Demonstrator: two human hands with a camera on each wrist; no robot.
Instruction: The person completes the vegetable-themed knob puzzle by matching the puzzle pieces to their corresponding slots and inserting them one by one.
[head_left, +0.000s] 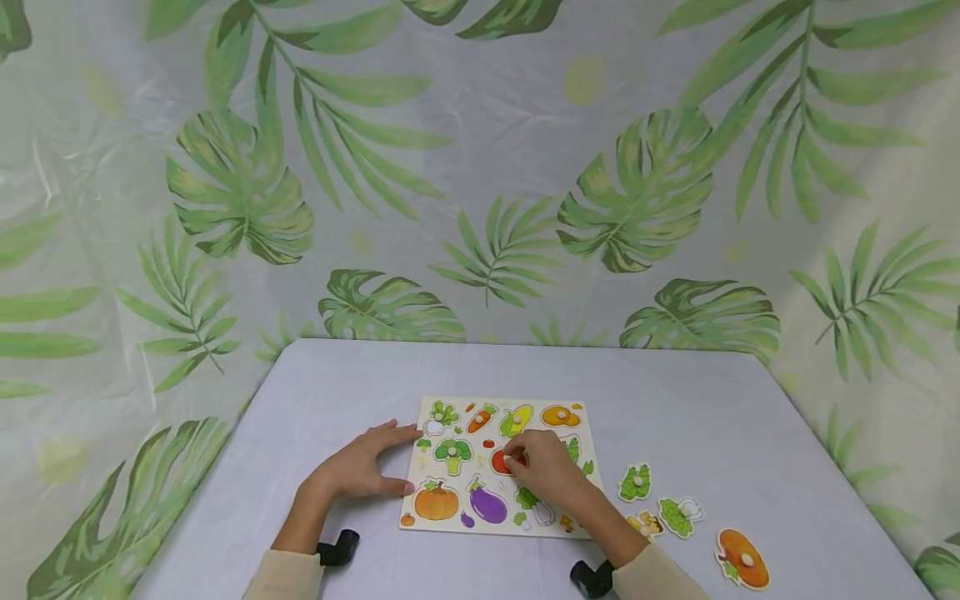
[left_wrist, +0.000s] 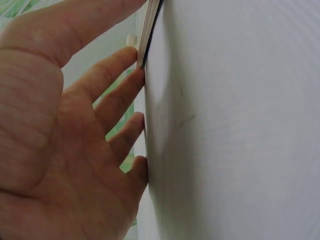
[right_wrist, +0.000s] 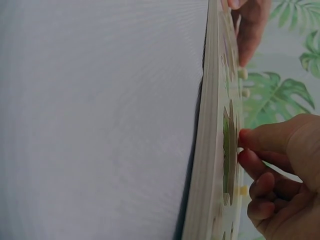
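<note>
A wooden vegetable peg puzzle board (head_left: 495,528) lies flat on the table. My right hand (head_left: 551,472) is over its middle, thumb and index finger pinching a red tomato piece (head_left: 498,462) at the board's surface; the fingers hide part of it. In the right wrist view the fingertips (right_wrist: 245,135) meet close against the board's face, the other fingers curled. At the board's left edge my left hand (head_left: 362,463) is spread, its thumb and fingers touching the side. The left wrist view shows its fingers (left_wrist: 120,102) extended along the edge.
Right of the board lie loose pieces: a green vegetable (head_left: 636,482), a leafy one with a white stem (head_left: 681,517), a pumpkin (head_left: 742,559) and a yellow-brown piece (head_left: 647,523) partly behind my right forearm. Knobbed broccoli (head_left: 453,455) and carrot (head_left: 480,419) pieces sit in the board.
</note>
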